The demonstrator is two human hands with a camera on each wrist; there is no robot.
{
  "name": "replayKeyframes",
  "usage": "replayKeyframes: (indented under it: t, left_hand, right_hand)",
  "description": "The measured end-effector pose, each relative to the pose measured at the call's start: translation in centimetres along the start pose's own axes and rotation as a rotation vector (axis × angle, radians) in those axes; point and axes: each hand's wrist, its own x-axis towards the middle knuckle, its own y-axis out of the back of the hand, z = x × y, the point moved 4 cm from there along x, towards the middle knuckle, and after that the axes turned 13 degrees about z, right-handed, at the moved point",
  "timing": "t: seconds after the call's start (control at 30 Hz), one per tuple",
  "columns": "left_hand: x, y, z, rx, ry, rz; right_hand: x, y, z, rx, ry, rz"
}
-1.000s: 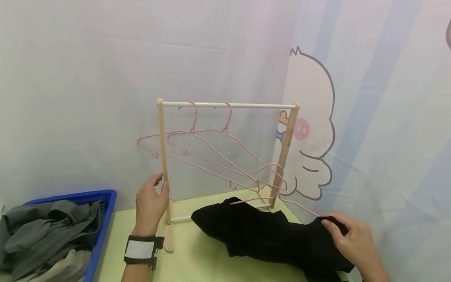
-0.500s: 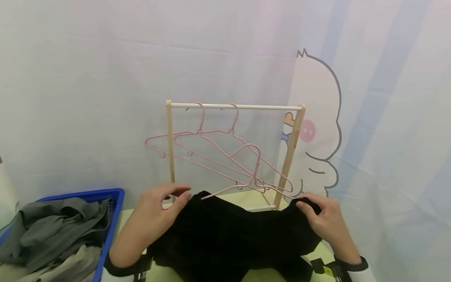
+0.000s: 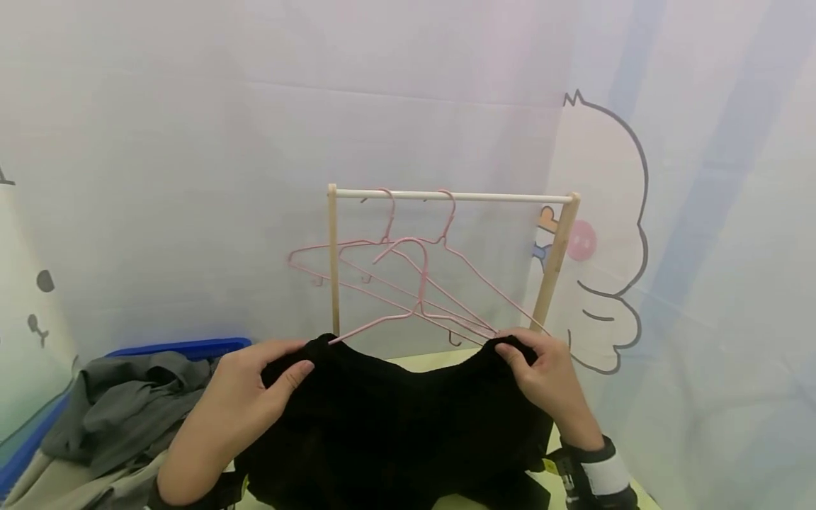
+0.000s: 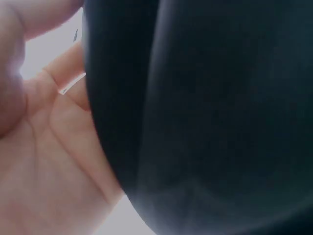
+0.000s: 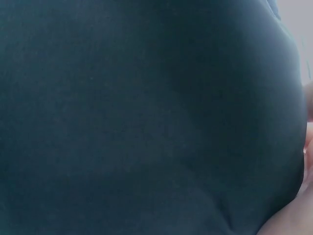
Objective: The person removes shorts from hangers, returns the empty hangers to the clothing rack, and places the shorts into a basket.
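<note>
A black garment (image 3: 395,418) hangs between my hands in the head view, its exact kind unclear. A pink clothes hanger (image 3: 422,283) has its arms running into the garment's top edge, hook upright above. My left hand (image 3: 245,397) pinches the top left corner, thumb in front. At the top right corner, my right hand (image 3: 548,375) grips the cloth. Dark fabric (image 4: 205,107) hides some of the left fingertips in the left wrist view. Cloth (image 5: 146,117) fills most of the right wrist view, leaving only a sliver of hand at the right edge.
Behind the garment stands a small rack with a white rail (image 3: 484,197) and wooden posts (image 3: 554,262). Two pink hangers (image 3: 468,265) hang from the rail. At left, a blue basket (image 3: 217,346) holds grey and beige clothes (image 3: 140,397) on a yellow-green tabletop (image 3: 433,360).
My left hand has left the rack's post and taken the garment's left corner. My right hand has moved left and up, bringing the garment and its hanger upright before the rack.
</note>
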Motion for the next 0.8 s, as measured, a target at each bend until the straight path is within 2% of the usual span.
replayKeyframes:
  t: [0.3, 0.43, 0.8]
  left_hand:
    - [0.3, -0.2, -0.7, 0.033, -0.042, 0.088]
    - [0.4, -0.8, -0.3, 0.025, -0.084, 0.121]
    - [0.5, -1.8, 0.5, 0.024, -0.152, 0.182]
  right_hand:
    - [-0.3, -2.3, -0.5, 0.027, 0.029, 0.005]
    - [-0.5, -2.6, -1.0, 0.023, 0.047, -0.003]
    - [-0.6, -4.6, -1.9, 0.111, 0.073, -0.07]
